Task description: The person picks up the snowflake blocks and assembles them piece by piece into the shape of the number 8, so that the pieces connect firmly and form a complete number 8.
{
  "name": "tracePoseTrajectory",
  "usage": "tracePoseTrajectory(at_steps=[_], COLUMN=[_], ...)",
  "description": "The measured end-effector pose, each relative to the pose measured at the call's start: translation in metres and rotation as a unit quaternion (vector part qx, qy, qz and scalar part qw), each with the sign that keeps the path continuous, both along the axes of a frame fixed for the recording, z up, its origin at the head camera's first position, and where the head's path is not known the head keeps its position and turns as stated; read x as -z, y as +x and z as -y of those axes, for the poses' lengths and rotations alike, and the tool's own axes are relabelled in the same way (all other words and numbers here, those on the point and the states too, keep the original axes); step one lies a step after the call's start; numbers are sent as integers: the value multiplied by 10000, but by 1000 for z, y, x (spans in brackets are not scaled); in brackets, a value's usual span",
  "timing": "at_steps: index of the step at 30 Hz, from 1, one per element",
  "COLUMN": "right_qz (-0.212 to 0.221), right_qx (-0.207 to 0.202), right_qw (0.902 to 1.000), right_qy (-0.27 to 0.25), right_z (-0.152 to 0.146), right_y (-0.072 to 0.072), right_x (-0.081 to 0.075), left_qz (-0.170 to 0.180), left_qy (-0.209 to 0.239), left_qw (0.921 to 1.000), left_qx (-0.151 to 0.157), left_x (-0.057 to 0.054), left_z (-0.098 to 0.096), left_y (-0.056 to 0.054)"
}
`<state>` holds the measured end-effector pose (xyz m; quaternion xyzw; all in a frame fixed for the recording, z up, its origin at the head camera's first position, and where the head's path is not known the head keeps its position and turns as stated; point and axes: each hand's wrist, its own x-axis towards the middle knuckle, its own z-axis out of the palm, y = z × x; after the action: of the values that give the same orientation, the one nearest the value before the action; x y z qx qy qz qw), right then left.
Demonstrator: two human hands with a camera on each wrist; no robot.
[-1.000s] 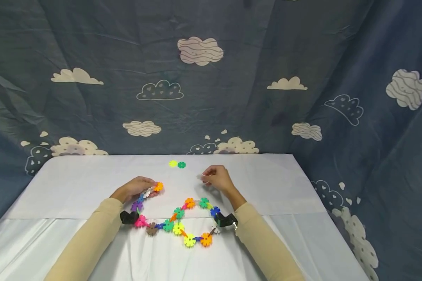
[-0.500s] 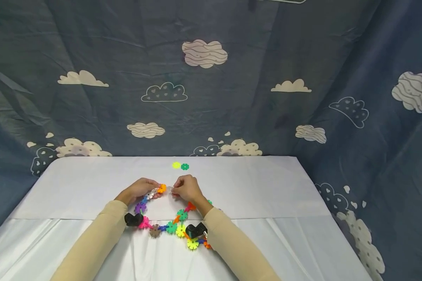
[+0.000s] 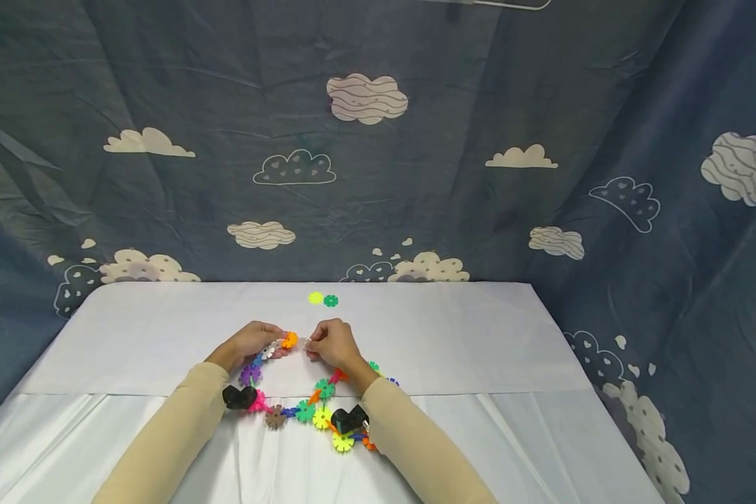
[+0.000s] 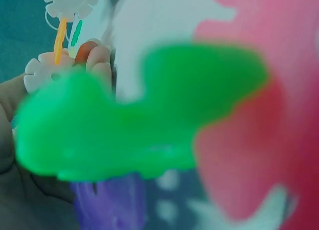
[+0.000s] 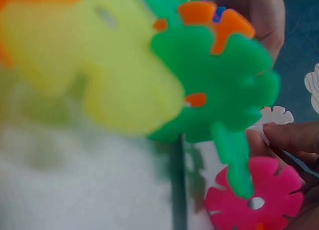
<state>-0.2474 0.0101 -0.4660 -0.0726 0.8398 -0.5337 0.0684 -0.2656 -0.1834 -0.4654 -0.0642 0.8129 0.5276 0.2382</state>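
Note:
My left hand grips the upper left end of a chain of colourful notched interlocking discs, by a white disc and an orange disc. Close to its right, my right hand pinches a translucent white disc between thumb and finger, right at the orange disc's edge. A purple disc hangs below the left hand. Further along are a brown disc, a green disc and a yellow disc. My right forearm hides part of the chain's loop.
Two loose discs, a yellow one and a green one, lie near the back edge of the white-covered table. A dark cloth with cloud prints hangs behind and to the right. Black wrist cameras sit close over the chain.
My right hand has moved left with the white disc, up to the orange disc by my left hand. My left hand keeps its grip. Over the last half second both hands stay almost in place.

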Motion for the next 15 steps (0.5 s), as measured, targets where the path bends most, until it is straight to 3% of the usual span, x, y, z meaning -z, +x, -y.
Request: tracePoseTrajectory(at_steps=[4,7,11,15], right_qz=[-58,-128,-252,-319], right_qx=[-22,-62,-106,-59], right_qw=[9998,9995,9990,9990], right_qy=[197,271,347,297], right_z=[-1,0,3,6], right_y=[1,1,-1,-3], right_x=[-1,-1,2,3], left_qz=[-206,-203,-183,-73], left_qy=[-407,-458,-455,-177], left_qw=[9989,9987,9988,9998], left_qx=[100,32,-15,-92], left_x=[1,1,0,0], left_z=[0,-1,-2,-2], left_y=[2,3,2,1])
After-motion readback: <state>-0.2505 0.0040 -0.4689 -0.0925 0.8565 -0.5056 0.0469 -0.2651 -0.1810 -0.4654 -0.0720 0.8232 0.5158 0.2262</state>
